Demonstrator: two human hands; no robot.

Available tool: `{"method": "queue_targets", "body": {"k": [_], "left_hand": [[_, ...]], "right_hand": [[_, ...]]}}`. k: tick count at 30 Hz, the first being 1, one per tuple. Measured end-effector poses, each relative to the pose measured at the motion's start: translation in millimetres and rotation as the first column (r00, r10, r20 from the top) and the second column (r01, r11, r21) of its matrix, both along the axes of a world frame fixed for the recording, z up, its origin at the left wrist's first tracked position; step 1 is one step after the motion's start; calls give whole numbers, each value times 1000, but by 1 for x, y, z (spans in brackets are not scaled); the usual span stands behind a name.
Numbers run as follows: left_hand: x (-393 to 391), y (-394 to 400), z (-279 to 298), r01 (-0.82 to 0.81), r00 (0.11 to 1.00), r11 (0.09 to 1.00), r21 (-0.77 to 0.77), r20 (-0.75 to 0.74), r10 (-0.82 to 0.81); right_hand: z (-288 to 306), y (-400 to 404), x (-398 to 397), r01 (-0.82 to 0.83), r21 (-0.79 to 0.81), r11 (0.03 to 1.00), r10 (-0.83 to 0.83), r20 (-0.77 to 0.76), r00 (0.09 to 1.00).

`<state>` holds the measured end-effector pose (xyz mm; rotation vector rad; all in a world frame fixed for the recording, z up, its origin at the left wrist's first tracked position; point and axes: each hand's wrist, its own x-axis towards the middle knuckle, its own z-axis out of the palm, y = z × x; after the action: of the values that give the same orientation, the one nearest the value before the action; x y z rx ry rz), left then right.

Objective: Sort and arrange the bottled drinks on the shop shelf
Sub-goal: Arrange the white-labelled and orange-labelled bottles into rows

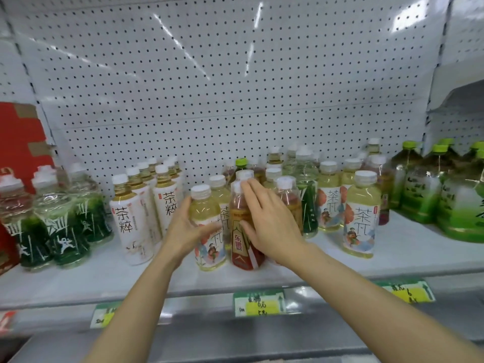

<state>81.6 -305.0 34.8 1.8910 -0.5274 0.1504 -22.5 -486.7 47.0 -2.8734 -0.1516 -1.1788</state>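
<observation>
— What have your hands got hold of?

— My left hand (187, 227) is curled round the side of a pale yellow tea bottle (208, 231) with a white cap, fingers wrapped across its label. My right hand (267, 218) lies over an amber bottle with a red label (242, 239), thumb on the front of the label, fingers spread up toward the cap. Both bottles stand upright on the white shelf (392, 255), touching each other, close to its front edge.

— And the rest of the drinks?

— At nine o'clock from my hands stand white-sleeved tea bottles (133, 221), and farther out that way clear bottles with dark green labels (62, 229). At three o'clock a second pale yellow bottle (360, 218) stands alone near the front, with a mixed cluster (306, 184) behind it toward one o'clock. Big green-capped bottles (419, 184) fill the far right end.

— Anything below?

— Price tags (259, 303) hang on the shelf edge at six o'clock. A pegboard (209, 74) backs the whole shelf at twelve.
</observation>
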Motion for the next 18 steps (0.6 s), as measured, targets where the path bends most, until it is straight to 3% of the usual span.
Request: {"method": "queue_targets", "body": {"k": [10,18], "left_hand": [[-4,1,5,4,991,994,-106,-134,-18],[-1,2,4,108,987,984,-141,-99,-123]], "right_hand": [[13,-12,-14,-72,67,995,84,-192,978],[12,-8,-12,-50,99,994,64,-152,986]]}}
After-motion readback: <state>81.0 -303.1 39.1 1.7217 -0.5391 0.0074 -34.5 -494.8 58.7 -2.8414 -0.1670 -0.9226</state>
